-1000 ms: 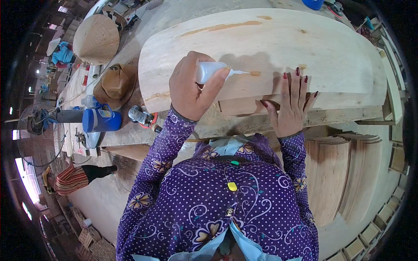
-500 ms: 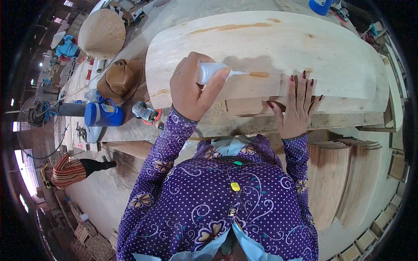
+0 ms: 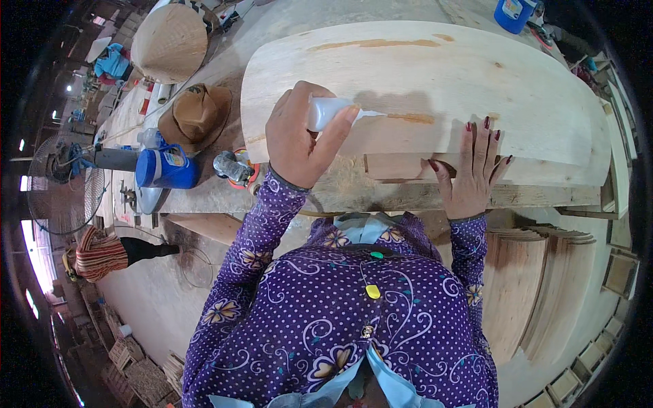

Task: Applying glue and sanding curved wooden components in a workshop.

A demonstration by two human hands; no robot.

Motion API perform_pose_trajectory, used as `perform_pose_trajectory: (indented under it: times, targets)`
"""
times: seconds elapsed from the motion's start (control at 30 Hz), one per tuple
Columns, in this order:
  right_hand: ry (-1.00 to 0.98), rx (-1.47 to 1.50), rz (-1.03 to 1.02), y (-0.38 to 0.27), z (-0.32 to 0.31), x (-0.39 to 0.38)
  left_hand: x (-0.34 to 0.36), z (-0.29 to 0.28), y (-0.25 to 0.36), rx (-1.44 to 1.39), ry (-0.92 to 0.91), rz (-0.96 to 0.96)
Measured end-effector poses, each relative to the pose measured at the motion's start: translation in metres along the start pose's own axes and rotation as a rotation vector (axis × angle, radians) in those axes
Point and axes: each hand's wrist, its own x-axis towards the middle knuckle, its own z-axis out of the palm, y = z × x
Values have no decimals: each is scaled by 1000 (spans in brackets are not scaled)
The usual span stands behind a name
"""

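My left hand (image 3: 299, 132) is closed round a white squeeze bottle (image 3: 326, 113), tipped on its side with its thin nozzle pointing right. The nozzle tip is at the left end of a brownish-orange streak (image 3: 411, 118) on a pale curved wooden panel (image 3: 326, 75). A longer streak of the same colour (image 3: 381, 43) runs near the panel's far edge. Lying flat near the panel's front edge, my right hand (image 3: 471, 177) has its fingers stretched out on the wood and the thumb apart. A smaller piece of wood (image 3: 401, 167) shows beneath the panel's near edge.
Left on the workbench (image 3: 326, 194) are a blue jug (image 3: 165, 168), a brown hat (image 3: 195, 117), a conical hat (image 3: 170, 43) and a sander-like tool (image 3: 235, 167). Stacked curved panels (image 3: 520, 292) stand below right. A person in stripes (image 3: 102, 258) is at far left.
The streak at the nozzle now reaches further left along the panel. Panel and bench have shifted slightly right in view, and my right hand has shifted slightly right and nearer.
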Motion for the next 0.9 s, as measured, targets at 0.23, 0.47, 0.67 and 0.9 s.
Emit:
perform_pose_trajectory:
  times: [0.23, 0.47, 0.67, 0.9]
  targets:
    - [-7, -40, -6, -1, -2, -1, -1, -5, -1, -29, 56, -19]
    - [-9, -39, 0, -2, 0, 0, -5, -15, -6, 54, 33, -20]
    - [22, -36, -20, 1, 3, -3, -7, -15, -7, -30, 126, -36]
    - [6, -19, -11, -4, 0, 0, -11, -23, -10, 71, 68, -70]
